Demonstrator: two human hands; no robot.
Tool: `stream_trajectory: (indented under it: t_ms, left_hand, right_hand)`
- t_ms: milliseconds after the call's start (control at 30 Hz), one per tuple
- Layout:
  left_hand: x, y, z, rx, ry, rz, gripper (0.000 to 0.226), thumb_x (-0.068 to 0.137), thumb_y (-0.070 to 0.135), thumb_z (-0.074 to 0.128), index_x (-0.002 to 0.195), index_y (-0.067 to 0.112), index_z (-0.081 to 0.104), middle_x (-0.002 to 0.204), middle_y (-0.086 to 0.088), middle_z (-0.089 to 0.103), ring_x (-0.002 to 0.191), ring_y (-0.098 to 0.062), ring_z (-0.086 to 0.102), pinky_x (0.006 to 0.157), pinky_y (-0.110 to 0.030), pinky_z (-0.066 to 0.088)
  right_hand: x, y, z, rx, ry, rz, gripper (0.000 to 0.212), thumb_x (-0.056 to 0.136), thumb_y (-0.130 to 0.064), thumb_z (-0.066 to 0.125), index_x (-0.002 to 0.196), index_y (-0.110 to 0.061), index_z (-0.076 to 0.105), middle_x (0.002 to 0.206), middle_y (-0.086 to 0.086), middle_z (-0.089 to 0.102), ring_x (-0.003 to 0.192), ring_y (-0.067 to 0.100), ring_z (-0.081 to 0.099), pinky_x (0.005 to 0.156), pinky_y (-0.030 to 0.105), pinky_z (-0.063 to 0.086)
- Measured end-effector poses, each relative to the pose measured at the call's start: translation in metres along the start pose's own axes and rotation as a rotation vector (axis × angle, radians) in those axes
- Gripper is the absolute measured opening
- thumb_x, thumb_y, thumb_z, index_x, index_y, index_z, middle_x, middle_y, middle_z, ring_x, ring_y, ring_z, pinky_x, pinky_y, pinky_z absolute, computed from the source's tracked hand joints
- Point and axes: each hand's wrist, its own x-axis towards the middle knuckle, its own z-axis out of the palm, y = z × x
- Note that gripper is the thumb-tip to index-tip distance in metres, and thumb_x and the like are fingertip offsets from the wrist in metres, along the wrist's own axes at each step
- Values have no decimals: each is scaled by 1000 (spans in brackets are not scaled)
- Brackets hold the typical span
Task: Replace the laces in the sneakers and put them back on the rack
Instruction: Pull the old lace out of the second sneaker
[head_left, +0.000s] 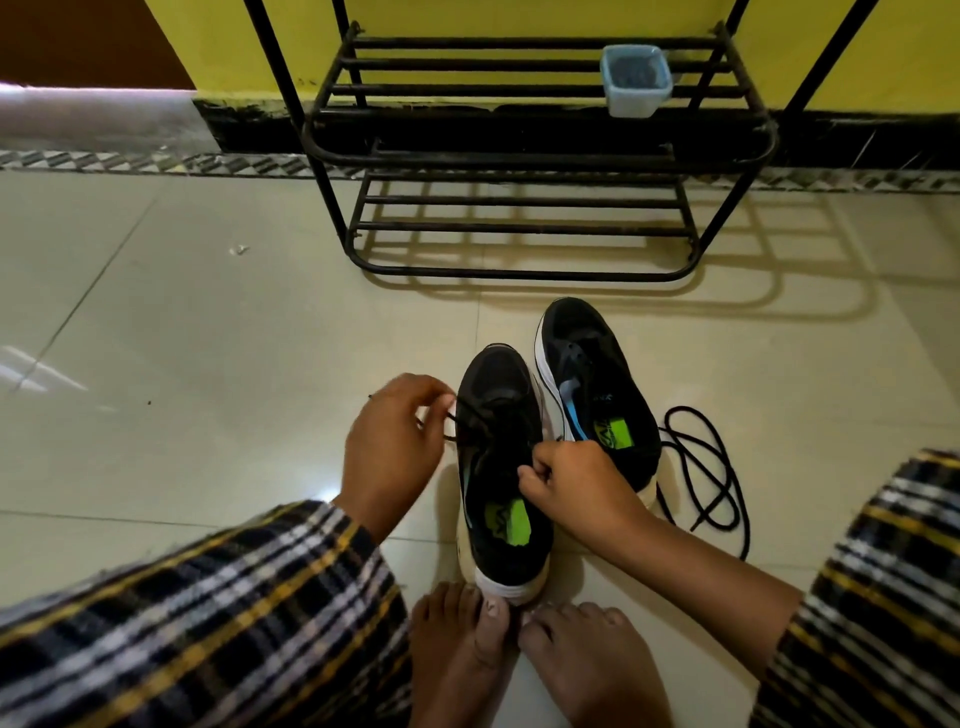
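Observation:
Two black sneakers with white soles stand on the tiled floor, toes pointing away. The near sneaker (498, 467) sits between my hands, its heel against my bare toes. My left hand (392, 441) pinches a black lace at the shoe's left side. My right hand (571, 486) pinches the lace at the shoe's right edge by the tongue. The far sneaker (597, 384) stands unlaced to the right. A loose black lace (701, 467) lies coiled on the floor right of it.
A black metal shoe rack (519, 208) stands against the yellow wall ahead, its bars bare except for a small blue plastic container (636, 80) on the upper shelf. My bare feet (519, 660) and checked trouser legs fill the bottom of the view.

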Motion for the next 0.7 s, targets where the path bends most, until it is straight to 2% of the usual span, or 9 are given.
stream_trajectory:
  t_ms: [100,167,267,333,433,533,633,700]
  left_hand:
    - [0,-20,-5,152,43,28,15,90,28,55,93,17,65,91,4,66,82,-20,62,71,-31,47]
    - [-1,-24,-3,234,-10,106,28,89,35,48,105,18,63,102,2,65,90,-24,62,76,-37,48]
    - [-4,-10,3,275,-122,287,36,88,38,48,117,21,62,112,2,65,104,-23,60,85,-39,45]
    - [-5,1,9,299,-222,392,37,86,40,47,115,25,65,110,5,66,107,-21,59,87,-39,45]
    - [-8,8,16,373,-324,453,37,82,43,42,102,28,70,102,9,69,105,-19,61,86,-38,47]
    - [-9,10,17,317,-318,413,32,83,39,43,85,25,72,92,8,69,94,-21,64,78,-38,50]
    - [-4,6,11,152,-232,288,25,85,37,48,84,25,70,87,10,67,88,-17,62,76,-36,49]
    - [1,1,6,57,-129,169,18,87,33,54,84,25,69,86,12,66,85,-12,59,76,-30,45]
  right_hand:
    - [-1,2,2,32,24,-5,33,89,-29,55,64,-9,47,58,9,49,62,28,56,59,38,47]
    - [-1,3,3,29,31,-14,33,89,-29,55,64,-9,48,58,9,48,62,29,55,58,38,47]
    - [0,4,5,30,38,-21,32,89,-30,56,66,-9,49,59,10,50,62,29,55,58,38,47]
    - [0,4,6,15,40,-30,30,88,-30,56,68,-8,51,62,11,53,64,28,56,59,39,47]
    - [0,5,6,17,36,-39,28,88,-29,54,71,-7,54,65,11,57,65,26,56,61,40,49]
    - [1,5,6,6,35,-39,30,89,-31,54,72,-7,56,65,9,56,65,25,57,60,38,49]
    - [1,6,7,8,31,-35,32,90,-31,54,70,-6,54,61,8,52,62,25,55,59,37,47]
    - [1,6,7,20,34,-39,32,89,-30,55,67,-7,51,57,7,48,60,26,54,57,37,46]
